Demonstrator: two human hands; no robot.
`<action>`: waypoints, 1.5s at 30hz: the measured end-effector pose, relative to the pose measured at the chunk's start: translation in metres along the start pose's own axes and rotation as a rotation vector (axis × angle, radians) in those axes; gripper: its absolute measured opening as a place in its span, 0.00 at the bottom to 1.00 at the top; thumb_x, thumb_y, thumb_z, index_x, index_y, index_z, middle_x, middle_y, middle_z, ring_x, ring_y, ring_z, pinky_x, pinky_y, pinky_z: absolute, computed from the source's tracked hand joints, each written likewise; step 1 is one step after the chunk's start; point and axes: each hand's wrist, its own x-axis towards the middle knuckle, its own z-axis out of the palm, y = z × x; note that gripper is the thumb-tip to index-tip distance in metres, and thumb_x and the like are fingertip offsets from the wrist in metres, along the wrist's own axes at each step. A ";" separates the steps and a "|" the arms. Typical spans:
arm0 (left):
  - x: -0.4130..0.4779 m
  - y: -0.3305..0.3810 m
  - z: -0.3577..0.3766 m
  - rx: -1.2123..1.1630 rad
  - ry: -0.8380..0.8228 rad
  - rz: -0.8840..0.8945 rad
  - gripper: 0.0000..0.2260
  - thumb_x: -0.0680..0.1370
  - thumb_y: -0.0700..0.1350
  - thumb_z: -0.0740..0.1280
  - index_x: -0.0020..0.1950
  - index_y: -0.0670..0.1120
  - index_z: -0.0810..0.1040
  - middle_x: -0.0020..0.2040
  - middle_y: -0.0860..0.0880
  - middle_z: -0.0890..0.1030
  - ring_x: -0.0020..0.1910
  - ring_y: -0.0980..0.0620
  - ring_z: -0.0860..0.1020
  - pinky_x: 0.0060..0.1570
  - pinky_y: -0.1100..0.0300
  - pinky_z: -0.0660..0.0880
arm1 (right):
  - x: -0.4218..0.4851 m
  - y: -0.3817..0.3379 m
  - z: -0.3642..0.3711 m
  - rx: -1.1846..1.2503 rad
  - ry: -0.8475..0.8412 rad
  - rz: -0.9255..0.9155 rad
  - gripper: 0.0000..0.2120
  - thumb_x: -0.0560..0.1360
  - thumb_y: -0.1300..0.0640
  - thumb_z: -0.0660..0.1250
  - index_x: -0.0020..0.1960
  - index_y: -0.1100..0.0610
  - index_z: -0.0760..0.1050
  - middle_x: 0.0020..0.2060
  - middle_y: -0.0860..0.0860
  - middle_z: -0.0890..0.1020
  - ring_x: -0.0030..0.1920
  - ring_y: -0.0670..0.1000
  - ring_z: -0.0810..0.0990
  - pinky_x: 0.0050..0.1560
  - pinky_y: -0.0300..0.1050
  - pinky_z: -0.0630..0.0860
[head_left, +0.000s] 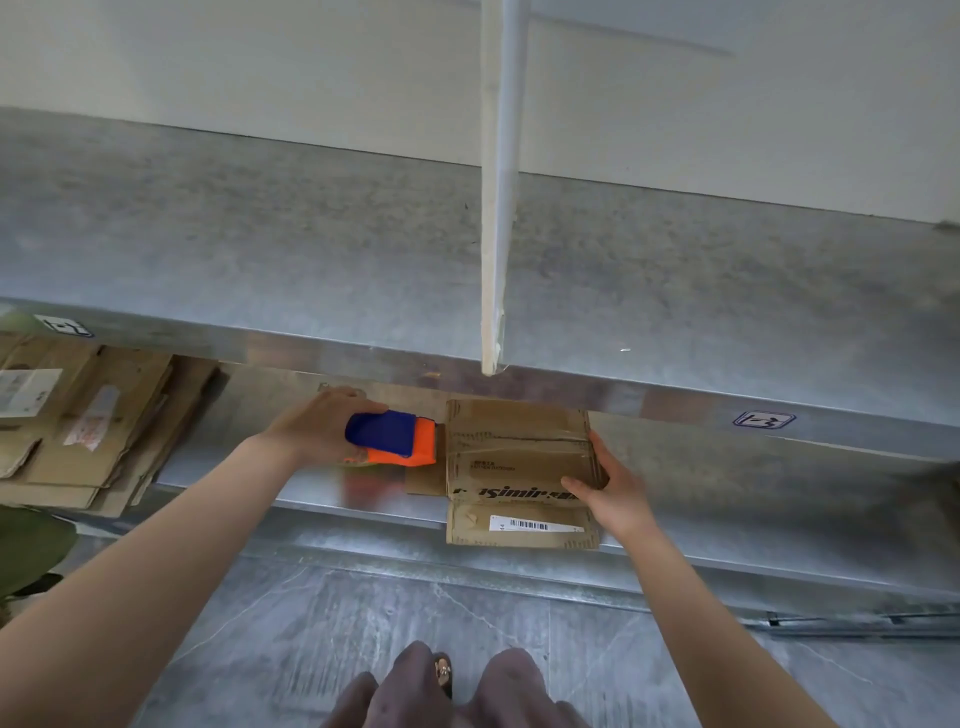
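Taping a carton at the metal racking: your left hand (322, 426) is wrapped around the blue-and-orange tape dispenser (392, 436), whose orange nose touches the left edge of the cardboard box (514, 467); your right hand (613, 493) clamps the box's right side, thumb laid over the top face, fingers down the wall. The box sits on the lower shelf (311, 488), its near end with the barcode label (535, 525) overhanging the shelf's front lip. A glossy band already seems to run across the lid, so the step in hand looks like sealing the seam, with the dispenser at the start or finish of a pass; which of the two cannot be told.

The next move, by this reading, calls for a steady draw across the lid from the box's left edge towards your right hand, with that hand bracing so the overhanging box neither slides nor tips off the lip.

Left of the box, well apart, lies a stack of flattened cartons (88, 431); directly above the box the upper shelf (260, 249) juts out, its front lip hiding the box's far end and leaving little headroom for the dispenser; a white upright post (498, 182) stands on that shelf, above the box; below the box, your knees (441, 691) are near the floor.
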 end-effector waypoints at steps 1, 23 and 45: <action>0.002 0.001 0.002 -0.002 -0.007 -0.008 0.30 0.68 0.50 0.76 0.69 0.55 0.72 0.60 0.52 0.74 0.61 0.49 0.72 0.58 0.56 0.70 | 0.001 0.001 0.000 0.007 0.001 0.001 0.40 0.72 0.53 0.75 0.77 0.43 0.58 0.67 0.48 0.75 0.65 0.50 0.75 0.63 0.39 0.70; -0.007 -0.034 -0.007 0.165 0.001 0.005 0.28 0.72 0.49 0.74 0.71 0.54 0.70 0.67 0.50 0.71 0.66 0.48 0.68 0.64 0.57 0.63 | -0.007 0.001 0.003 -0.020 0.005 -0.022 0.40 0.73 0.53 0.73 0.78 0.45 0.55 0.68 0.47 0.74 0.66 0.51 0.74 0.66 0.43 0.71; -0.004 0.128 0.077 0.123 0.200 0.284 0.31 0.78 0.63 0.48 0.78 0.51 0.54 0.78 0.53 0.55 0.78 0.51 0.51 0.74 0.56 0.42 | -0.024 -0.022 0.023 -0.698 0.130 -0.366 0.31 0.77 0.37 0.50 0.77 0.47 0.57 0.78 0.50 0.58 0.79 0.55 0.50 0.76 0.58 0.50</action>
